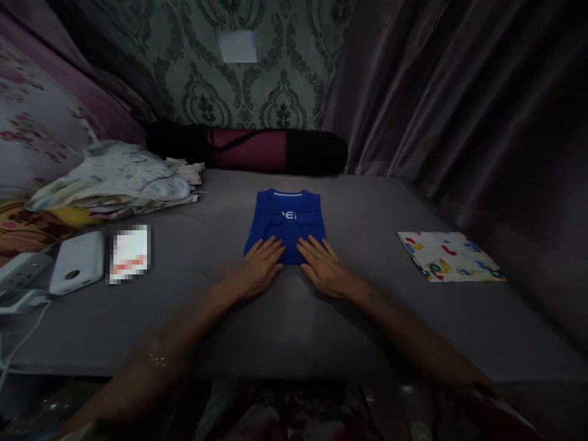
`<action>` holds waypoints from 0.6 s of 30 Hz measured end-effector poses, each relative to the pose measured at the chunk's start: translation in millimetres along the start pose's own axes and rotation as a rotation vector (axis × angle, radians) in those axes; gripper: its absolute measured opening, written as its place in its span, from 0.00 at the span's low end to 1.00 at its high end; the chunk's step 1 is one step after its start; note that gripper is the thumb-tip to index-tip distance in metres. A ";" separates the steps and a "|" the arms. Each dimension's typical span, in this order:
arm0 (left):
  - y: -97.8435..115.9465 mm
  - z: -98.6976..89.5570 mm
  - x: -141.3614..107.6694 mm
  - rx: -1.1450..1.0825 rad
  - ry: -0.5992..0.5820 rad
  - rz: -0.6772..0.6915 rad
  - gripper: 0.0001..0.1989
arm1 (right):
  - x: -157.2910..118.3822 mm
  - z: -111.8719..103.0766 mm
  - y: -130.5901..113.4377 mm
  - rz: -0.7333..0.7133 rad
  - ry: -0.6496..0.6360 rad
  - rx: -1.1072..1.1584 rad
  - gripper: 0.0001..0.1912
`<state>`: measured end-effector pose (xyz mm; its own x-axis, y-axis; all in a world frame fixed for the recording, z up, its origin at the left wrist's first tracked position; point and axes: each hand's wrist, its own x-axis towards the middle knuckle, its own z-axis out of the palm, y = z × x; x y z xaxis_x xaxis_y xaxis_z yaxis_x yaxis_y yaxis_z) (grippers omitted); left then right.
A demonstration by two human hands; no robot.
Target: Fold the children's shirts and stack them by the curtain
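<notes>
A blue garment (pixel 288 229) with white lettering lies folded into a compact rectangle on the grey sheet (pixel 294 331), its collar edge pointing away from me. My left hand (pixel 263 264) rests flat on its near left corner, fingers spread. On the near right corner lies my right hand (pixel 325 264), also flat with its fingers apart. Neither hand grips the cloth. Part of the garment's near edge shows between the two hands.
To the right lies a folded patterned cloth (pixel 452 257). At the left are piled light clothes (pixel 124 174), a white power bank (pixel 79 263), a blurred card-like item (pixel 130 254) and a power strip (pixel 25 271) with cable. A black-and-maroon long bag (pixel 250 149) lies along the wall.
</notes>
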<state>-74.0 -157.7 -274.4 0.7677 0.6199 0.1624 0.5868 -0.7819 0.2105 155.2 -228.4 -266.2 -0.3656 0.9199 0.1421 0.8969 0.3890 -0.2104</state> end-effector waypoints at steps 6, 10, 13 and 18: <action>6.5 15.0 3.1 0.048 -0.136 -0.065 0.32 | 4.7 12.5 -4.8 -0.086 -0.107 0.034 0.29; -1.7 20.7 1.4 0.022 -0.191 -0.103 0.31 | 5.0 14.8 -2.8 -0.079 -0.138 0.041 0.28; -3.5 21.9 0.7 0.006 -0.195 -0.103 0.31 | 5.6 13.7 -2.5 -0.074 -0.141 0.052 0.28; -2.8 19.6 3.1 -0.014 -0.128 -0.117 0.29 | 6.6 9.2 -0.4 -0.057 -0.160 0.090 0.27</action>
<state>-68.2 -154.8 -293.4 0.7210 0.6928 0.0122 0.6715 -0.7030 0.2344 150.1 -222.0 -274.0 -0.4564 0.8898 0.0020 0.8504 0.4369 -0.2930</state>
